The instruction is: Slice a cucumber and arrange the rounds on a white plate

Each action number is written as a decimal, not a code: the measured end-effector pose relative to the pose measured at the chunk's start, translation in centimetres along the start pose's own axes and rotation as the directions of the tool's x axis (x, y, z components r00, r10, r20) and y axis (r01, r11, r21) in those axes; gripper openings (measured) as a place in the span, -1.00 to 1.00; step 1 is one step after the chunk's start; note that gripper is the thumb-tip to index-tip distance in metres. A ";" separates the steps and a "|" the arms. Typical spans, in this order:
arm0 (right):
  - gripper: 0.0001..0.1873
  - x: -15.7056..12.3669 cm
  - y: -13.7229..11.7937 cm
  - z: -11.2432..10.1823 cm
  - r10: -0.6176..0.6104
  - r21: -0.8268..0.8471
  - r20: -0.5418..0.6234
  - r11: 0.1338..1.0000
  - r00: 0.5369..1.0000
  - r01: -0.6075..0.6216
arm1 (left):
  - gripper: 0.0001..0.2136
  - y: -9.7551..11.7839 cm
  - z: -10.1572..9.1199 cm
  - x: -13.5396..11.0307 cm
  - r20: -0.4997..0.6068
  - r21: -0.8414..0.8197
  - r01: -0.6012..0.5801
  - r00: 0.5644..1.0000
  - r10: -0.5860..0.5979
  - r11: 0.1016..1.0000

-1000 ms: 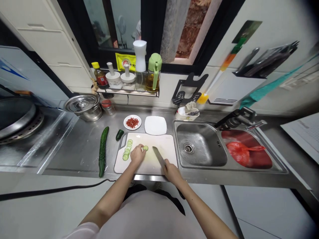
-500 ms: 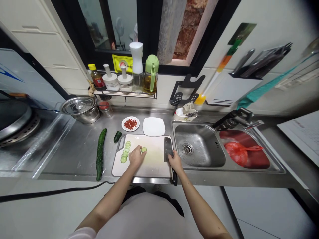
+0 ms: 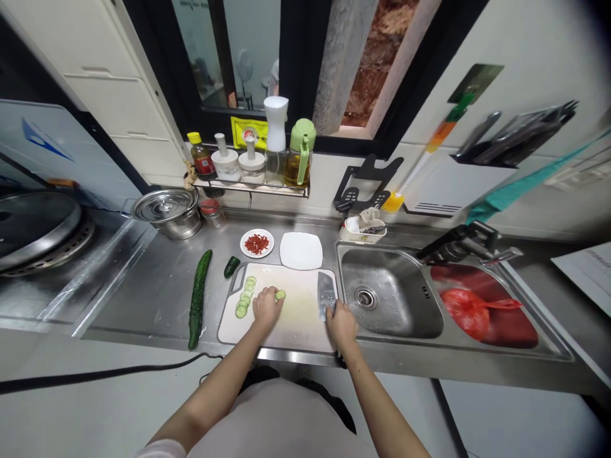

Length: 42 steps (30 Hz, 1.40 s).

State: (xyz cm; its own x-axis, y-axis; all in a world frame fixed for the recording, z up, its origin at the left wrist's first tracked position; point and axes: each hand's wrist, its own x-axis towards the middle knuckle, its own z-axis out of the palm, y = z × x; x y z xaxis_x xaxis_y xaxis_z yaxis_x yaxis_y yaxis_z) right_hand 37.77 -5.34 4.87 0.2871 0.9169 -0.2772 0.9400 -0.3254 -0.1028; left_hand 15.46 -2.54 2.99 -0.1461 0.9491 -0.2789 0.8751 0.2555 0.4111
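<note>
My left hand [image 3: 267,308] is closed around a piece of cucumber [image 3: 280,295] above the middle-left of the white cutting board [image 3: 296,327]. Just left of it, a row of cucumber slices [image 3: 245,299] lies overlapping on the board. At the board's right edge, my right hand [image 3: 342,323] grips a kitchen knife [image 3: 326,291]; its broad blade lies on the board, and the hand mostly covers its black handle. A whole cucumber [image 3: 198,299] rests on the steel counter to the left, with a short cucumber end [image 3: 231,266] near the board's upper left corner.
Behind the board stand a plate of chopped red pieces [image 3: 256,243] and a white plate [image 3: 301,250]. A sink [image 3: 391,286] is at the right, with a red plastic bag [image 3: 470,313] in its second basin. A lidded steel pot [image 3: 168,213] stands at the back left.
My right hand has closed further over the knife's handle, and the blade has tilted to catch the light. My left hand keeps its hold on the cucumber piece. The whole view has shifted slightly.
</note>
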 end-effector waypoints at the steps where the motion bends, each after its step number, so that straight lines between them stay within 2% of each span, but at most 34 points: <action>1: -0.56 -0.1 -0.1 -0.1 -0.005 -0.008 0.000 1.000 1.000 0.005 | -0.76 0.1 0.0 0.0 -0.010 -0.004 -0.001 1.000 0.001 1.000; 6: -0.57 -0.2 -0.2 -0.2 -0.032 -0.018 -0.015 0.999 0.999 0.032 | -0.79 0.6 -0.4 0.1 -0.026 -0.046 -0.001 1.000 0.000 0.999; 12: -0.53 -0.3 -0.6 -0.3 -0.159 -0.033 -0.197 0.987 0.967 0.155 | -0.82 1.0 -0.4 -0.3 -0.019 -0.128 -0.014 1.000 0.011 0.992; 14: -0.55 -0.3 -0.9 -0.2 -0.206 0.015 -0.226 0.976 0.952 0.215 | -0.86 1.0 -0.4 -0.6 -0.025 -0.215 -0.015 1.000 0.010 0.977; 17: -0.60 -0.1 -1.9 0.1 -0.316 0.186 -0.205 0.917 0.926 0.354 | -0.92 0.8 -0.6 -1.5 -0.030 -0.406 -0.019 1.000 0.007 0.914; 21: -0.64 -0.3 -4.4 0.8 -0.507 0.451 -0.099 0.744 0.856 0.493 | -0.88 -0.2 -0.9 -3.1 -0.062 -0.642 -0.069 0.997 0.038 0.763; 25: -0.70 -1.2 -8.0 1.2 -0.679 0.583 -0.024 0.587 0.734 0.562 | -0.86 -2.5 -1.2 -4.5 -0.108 -0.747 -0.128 0.992 0.070 0.653; 27: -0.72 -1.6 -9.8 1.3 -0.724 0.585 0.008 0.563 0.690 0.584 | -0.84 -4.0 -1.3 -4.8 -0.133 -0.761 -0.128 0.990 0.040 0.636; 33: -0.74 -1.7 -13.5 1.6 -0.777 0.537 0.078 0.560 0.624 0.631 | -0.81 -8.2 -1.6 -5.0 -0.159 -0.710 -0.006 0.975 -0.152 0.704; 35: -0.72 -1.0 -13.9 1.4 -0.777 0.531 0.076 0.562 0.624 0.634 | -0.82 -9.3 -1.6 -4.9 -0.165 -0.684 0.043 0.963 -0.212 0.728; 37: -0.70 0.0 -14.0 0.8 -0.760 0.533 0.053 0.570 0.648 0.625 | -0.83 -10.1 -1.7 -4.8 -0.171 -0.641 0.093 0.951 -0.259 0.762; 42: -0.68 3.9 -12.9 -1.2 -0.658 0.520 -0.015 0.638 0.753 0.568 | -0.87 -11.1 -2.5 -4.7 -0.185 -0.497 0.186 0.931 -0.313 0.847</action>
State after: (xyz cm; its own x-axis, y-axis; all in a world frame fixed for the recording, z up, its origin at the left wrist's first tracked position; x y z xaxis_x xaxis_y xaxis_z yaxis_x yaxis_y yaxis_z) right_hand 26.97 2.76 6.29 -0.3995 0.9079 -0.1271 0.6670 0.1927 -0.7197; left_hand 5.25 -9.39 1.88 -0.4956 0.8381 -0.2279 0.4849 0.4847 0.7280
